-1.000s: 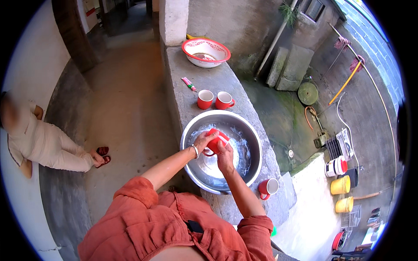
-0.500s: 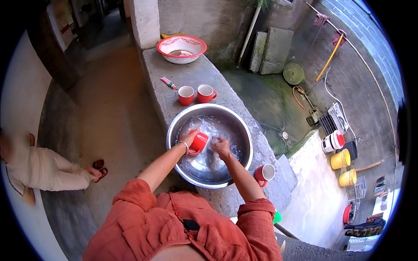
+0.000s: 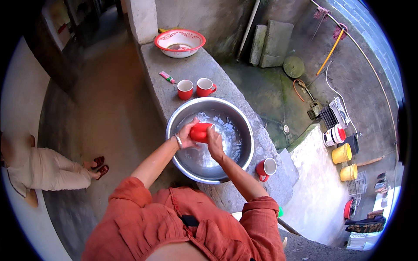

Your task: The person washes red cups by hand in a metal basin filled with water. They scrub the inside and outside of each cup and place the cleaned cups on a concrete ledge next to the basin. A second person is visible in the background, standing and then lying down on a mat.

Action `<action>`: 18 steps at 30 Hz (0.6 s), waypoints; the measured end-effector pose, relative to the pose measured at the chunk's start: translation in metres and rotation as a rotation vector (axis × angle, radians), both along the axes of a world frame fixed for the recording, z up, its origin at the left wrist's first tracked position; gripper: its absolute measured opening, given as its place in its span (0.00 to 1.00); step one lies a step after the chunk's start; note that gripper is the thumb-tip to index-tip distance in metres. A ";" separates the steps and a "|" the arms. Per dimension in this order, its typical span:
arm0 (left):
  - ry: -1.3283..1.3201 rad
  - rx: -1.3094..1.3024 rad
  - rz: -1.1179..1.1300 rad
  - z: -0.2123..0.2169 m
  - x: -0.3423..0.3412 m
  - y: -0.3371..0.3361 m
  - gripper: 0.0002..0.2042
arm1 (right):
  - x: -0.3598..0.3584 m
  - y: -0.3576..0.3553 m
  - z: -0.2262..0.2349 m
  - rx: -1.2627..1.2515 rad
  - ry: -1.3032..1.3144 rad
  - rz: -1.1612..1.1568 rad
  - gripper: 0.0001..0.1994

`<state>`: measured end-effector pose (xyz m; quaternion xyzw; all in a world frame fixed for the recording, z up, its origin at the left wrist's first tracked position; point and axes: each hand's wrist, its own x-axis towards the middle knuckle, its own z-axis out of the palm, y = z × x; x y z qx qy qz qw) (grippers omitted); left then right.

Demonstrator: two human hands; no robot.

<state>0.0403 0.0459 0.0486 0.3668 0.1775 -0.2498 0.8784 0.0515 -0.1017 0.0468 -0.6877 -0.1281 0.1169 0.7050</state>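
Note:
My left hand (image 3: pixel 187 134) is closed around a red mug (image 3: pixel 200 132), held over a wide metal basin (image 3: pixel 174 118) with water in it. The mug lies on its side, its mouth toward the right. My right hand (image 3: pixel 214 143) is at that mouth, its fingers partly hidden at the rim; whether they hold a cloth does not show. Two more red mugs with white insides, one on the left (image 3: pixel 185 89) and one with its handle showing (image 3: pixel 205 87), stand just beyond the basin. Another red mug (image 3: pixel 266 168) sits right of the basin.
The basin rests on a concrete ledge (image 3: pixel 152 65). Farther along are a toothpaste-like tube (image 3: pixel 167 77) and a red-rimmed enamel bowl (image 3: pixel 180 43). A person (image 3: pixel 54 169) sits at the left. Yellow buckets (image 3: pixel 342 153) stand by the right wall.
My right hand has come up out of the water to the mug's mouth. The mug has turned onto its side, facing right, and the water is less stirred.

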 end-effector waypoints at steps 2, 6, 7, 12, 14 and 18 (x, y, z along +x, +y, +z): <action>-0.062 -0.005 0.143 0.000 -0.005 -0.010 0.33 | 0.003 0.011 0.001 0.161 0.254 -0.156 0.25; 0.043 0.080 0.121 -0.007 0.009 -0.001 0.27 | -0.007 0.002 -0.015 -0.151 -0.457 0.078 0.21; 0.056 0.048 0.082 -0.011 0.010 0.005 0.26 | -0.005 -0.007 -0.025 -0.351 -0.785 0.185 0.20; 0.185 0.200 0.168 -0.028 0.010 0.006 0.25 | 0.031 -0.044 -0.021 -0.881 -1.260 0.592 0.13; 0.176 0.383 0.223 -0.032 0.014 0.006 0.25 | 0.036 -0.061 -0.037 -0.991 -1.169 0.498 0.08; 0.175 0.580 0.273 -0.037 0.021 0.002 0.26 | 0.019 -0.063 -0.049 -1.365 -0.916 0.278 0.06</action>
